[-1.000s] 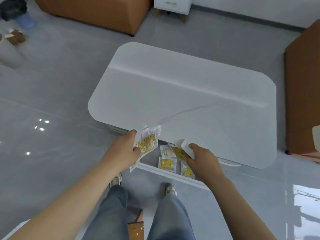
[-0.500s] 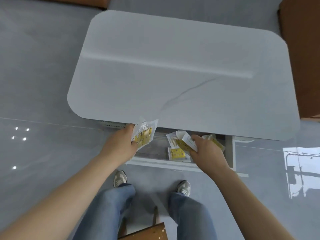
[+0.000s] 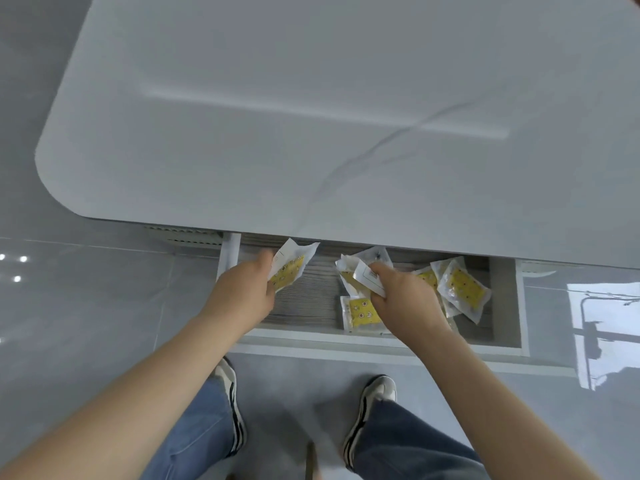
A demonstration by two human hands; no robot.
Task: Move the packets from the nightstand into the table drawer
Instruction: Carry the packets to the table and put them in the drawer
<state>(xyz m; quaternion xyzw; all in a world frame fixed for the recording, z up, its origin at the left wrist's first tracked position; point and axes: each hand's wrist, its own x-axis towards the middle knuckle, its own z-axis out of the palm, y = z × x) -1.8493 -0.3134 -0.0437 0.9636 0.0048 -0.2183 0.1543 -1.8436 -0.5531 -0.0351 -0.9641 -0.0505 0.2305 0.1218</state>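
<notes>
A white table [image 3: 311, 116] fills the upper view, and its drawer [image 3: 311, 341] stands pulled out below the near edge. My left hand [image 3: 242, 292] grips a clear packet with a yellow label [image 3: 292, 266] over the drawer's left part. My right hand [image 3: 401, 299] holds a bunch of similar packets [image 3: 363, 275] over the drawer's middle. Several more yellow-labelled packets [image 3: 462, 289] lie loose on the drawer's grey bottom at the right, and one packet [image 3: 360, 311] lies just under my right hand.
The drawer's white front rail [image 3: 346, 349] runs between my legs and the drawer's inside. My two feet in sneakers [image 3: 377, 400] stand on the glossy grey floor [image 3: 86, 306] right below it. A thin wooden edge [image 3: 310, 462] pokes up at the bottom.
The view has closed in on the table and drawer. Both hands have pushed further over the open drawer, still gripping their packets. More of the drawer's right side with loose packets shows.
</notes>
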